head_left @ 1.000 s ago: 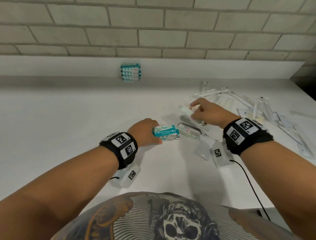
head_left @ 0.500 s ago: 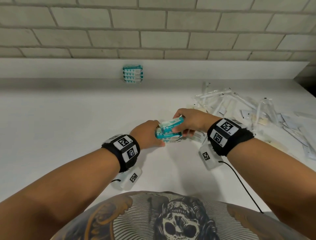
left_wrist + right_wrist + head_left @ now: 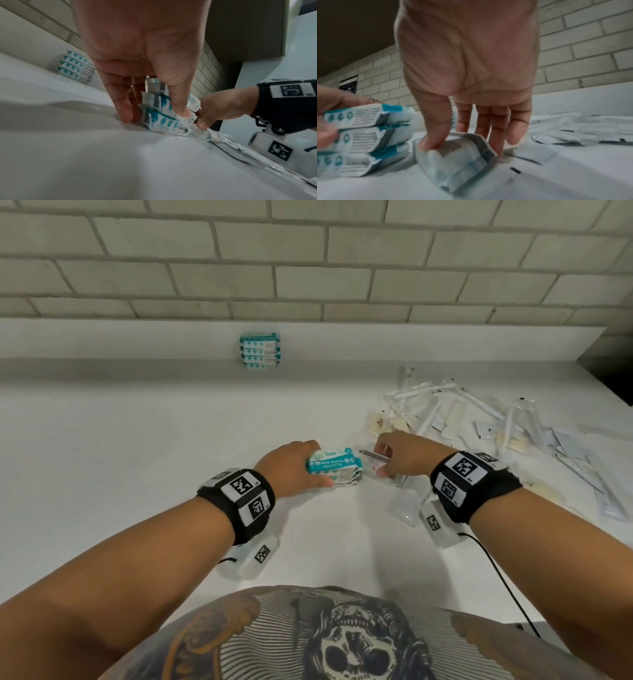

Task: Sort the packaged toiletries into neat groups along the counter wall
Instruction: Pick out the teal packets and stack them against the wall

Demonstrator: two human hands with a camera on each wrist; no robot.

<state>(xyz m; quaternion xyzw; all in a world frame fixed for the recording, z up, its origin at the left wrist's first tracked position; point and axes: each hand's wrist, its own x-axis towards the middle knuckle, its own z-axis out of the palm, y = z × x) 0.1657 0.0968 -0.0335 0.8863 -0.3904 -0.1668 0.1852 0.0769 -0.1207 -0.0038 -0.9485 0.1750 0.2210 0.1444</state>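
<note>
Since half a second ago, right hand [image 3: 400,455] left the pile and went to a loose wipes pack [image 3: 375,465].

Head view: left hand [image 3: 291,465] grips three-pack wipes pile [image 3: 334,469] mid-table [image 3: 137,474]; four-pack stack [image 3: 260,351] against the wall; clear sachets [image 3: 479,419] scattered right.

Left wrist view: thumb and fingers [image 3: 125,108] clamp the pile.

Right wrist view: fingers grasp the loose pack, apparently tilted; blurred.

Teal-and-white wipe packs [image 3: 334,468], clear/white sachets [image 3: 513,426], white counter [image 3: 137,457], beige brick wall [image 3: 308,261] w/ grey grout.
</note>
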